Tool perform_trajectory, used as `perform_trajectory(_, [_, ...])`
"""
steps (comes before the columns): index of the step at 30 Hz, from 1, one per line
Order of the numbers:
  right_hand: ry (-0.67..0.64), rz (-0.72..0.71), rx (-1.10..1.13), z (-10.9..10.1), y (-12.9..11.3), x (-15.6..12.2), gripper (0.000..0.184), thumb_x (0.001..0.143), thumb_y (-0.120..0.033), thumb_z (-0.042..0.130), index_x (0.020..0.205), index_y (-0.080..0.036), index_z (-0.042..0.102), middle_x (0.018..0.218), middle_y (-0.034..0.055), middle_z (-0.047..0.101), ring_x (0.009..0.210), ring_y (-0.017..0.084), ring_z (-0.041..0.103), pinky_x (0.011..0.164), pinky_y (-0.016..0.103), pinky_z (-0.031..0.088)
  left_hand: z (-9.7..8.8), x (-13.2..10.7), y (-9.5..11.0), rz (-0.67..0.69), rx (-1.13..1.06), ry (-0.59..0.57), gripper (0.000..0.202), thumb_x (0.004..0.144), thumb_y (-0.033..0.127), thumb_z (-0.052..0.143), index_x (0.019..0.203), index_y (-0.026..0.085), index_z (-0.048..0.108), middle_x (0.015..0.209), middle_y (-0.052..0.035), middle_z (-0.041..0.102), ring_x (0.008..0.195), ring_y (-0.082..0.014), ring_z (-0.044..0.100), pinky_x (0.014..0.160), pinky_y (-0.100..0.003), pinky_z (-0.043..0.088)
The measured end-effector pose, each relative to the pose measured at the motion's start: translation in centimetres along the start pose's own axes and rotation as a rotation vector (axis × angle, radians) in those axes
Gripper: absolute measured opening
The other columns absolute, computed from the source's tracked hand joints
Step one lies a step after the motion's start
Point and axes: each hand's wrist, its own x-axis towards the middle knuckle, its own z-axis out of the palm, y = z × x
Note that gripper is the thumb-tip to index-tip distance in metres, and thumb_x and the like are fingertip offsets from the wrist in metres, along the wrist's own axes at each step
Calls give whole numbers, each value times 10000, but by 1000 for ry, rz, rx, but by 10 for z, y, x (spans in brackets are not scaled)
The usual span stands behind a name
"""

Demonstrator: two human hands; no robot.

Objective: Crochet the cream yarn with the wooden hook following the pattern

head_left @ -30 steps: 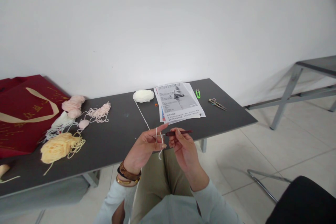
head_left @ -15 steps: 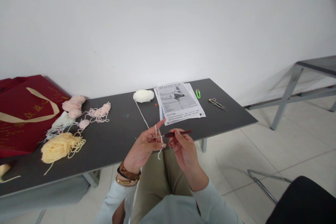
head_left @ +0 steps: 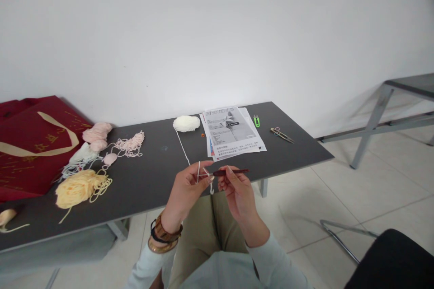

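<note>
My right hand [head_left: 237, 189] grips a crochet hook [head_left: 233, 172] by its dark red handle, the thin metal shaft pointing left. White yarn [head_left: 198, 172] runs over the index finger of my left hand [head_left: 190, 185], and the thumb pinches it close to the hook's tip. A short yarn tail [head_left: 212, 188] hangs below the left thumb. From the left hand the strand leads back to a white yarn ball [head_left: 186, 123] on the dark table [head_left: 159, 167]. How the yarn loops around the hook is too small to tell.
Printed sheets [head_left: 233, 133] lie beyond my hands, with green thread snips [head_left: 257, 121] and scissors [head_left: 282, 135] to their right. At left are yellow yarn [head_left: 79, 188], pink yarn [head_left: 130, 143] and a red bag [head_left: 37, 144]. A black chair [head_left: 389, 262] stands at lower right.
My left hand has turned, its index finger lowering and its thumb moving up beside the hook's tip. The yarn tail has shifted slightly right. My right hand stays nearly still.
</note>
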Motion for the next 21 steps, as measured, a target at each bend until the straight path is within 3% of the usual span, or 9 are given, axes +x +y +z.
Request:
perform_trajectory(6, [6,6,-7,-1,0,1,166,759,-289,726,824,-137,710,640,12,664,536,66,566,519,157,473,1,0,1,-31,-64,-3,570,652,181,749,1207,192,617,598,73,488,575,-67,474,554,-184,358])
perform_trajectory(11, [17,-36,-83,-2,3,1,155,786,-303,693,833,-155,704,644,7,658,531,71,551,518,178,458,-3,0,-3,-43,-40,-3,658,656,164,734,1291,190,561,619,60,539,583,-68,471,576,-193,371])
perform_trajectory(14, [37,-229,-324,-2,6,-3,125,832,-288,632,869,-195,706,714,18,678,574,104,572,554,232,477,1,2,-10,-40,3,102,690,657,173,730,1319,169,534,601,51,569,566,-78,478,567,-205,378])
perform_trajectory(17, [-38,-561,-680,-4,7,-14,184,836,-181,595,946,-261,720,867,46,702,779,176,627,708,325,511,4,2,-13,-29,-117,193,674,625,144,752,1275,156,574,596,56,571,575,-75,497,606,-204,407])
perform_trajectory(19, [-207,-710,-878,-6,5,-21,358,814,-106,570,1088,-305,688,988,65,702,899,215,620,792,383,500,4,2,-11,-58,-292,155,641,604,103,759,1225,161,611,607,64,556,573,-60,502,611,-188,413])
perform_trajectory(21, [-344,-769,-973,-9,4,-25,472,796,-72,555,1186,-324,636,1063,75,689,950,233,609,823,409,487,-1,2,-8,-132,-462,33,592,599,73,753,1175,150,640,637,57,556,558,-44,500,584,-171,409])
